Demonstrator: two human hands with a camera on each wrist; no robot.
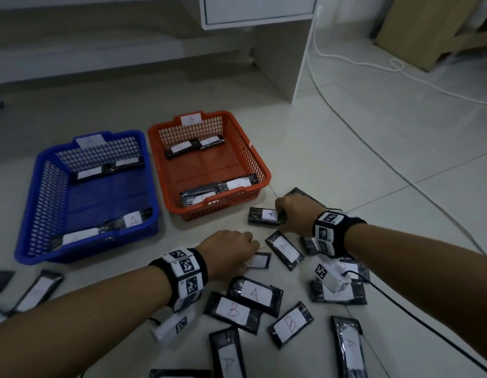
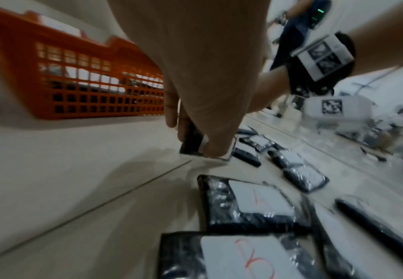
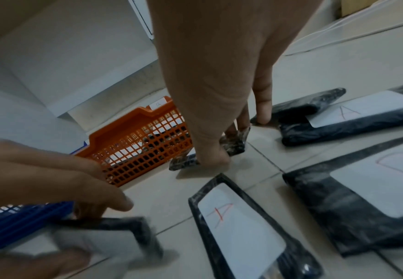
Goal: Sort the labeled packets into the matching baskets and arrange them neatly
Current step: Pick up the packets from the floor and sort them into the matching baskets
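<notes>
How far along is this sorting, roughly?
Early on, it seems. Done: the blue basket marked A and the orange basket marked B each hold a few packets in rows. In hand: the right hand grips an A packet; the left hand lifts another packet, label hidden. Left: many loose packets on the floor, like a B packet.
</notes>
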